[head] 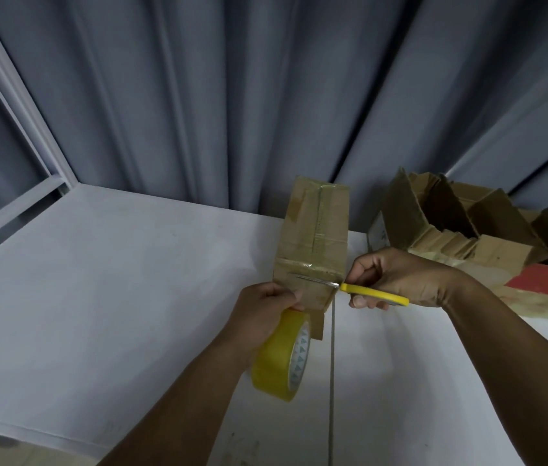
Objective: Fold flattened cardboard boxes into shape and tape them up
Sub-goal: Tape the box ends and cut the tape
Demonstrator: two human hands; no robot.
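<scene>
Gripped tape roll (281,354) in left hand (262,314) at 6 o'clock; clutched scissors (372,291) in right hand (400,275), blades against box (314,230) tape. Seemingly nearly sealed it; left open boxes (467,230) at 2 o'clock.

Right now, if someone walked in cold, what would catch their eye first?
The bright yellow tape roll at centre, gripped by the left hand just below a taped cardboard box. Next, the yellow-handled scissors in the right hand, with the blades laid across the box's near end. A heap of cardboard boxes sits behind on the right.
</scene>
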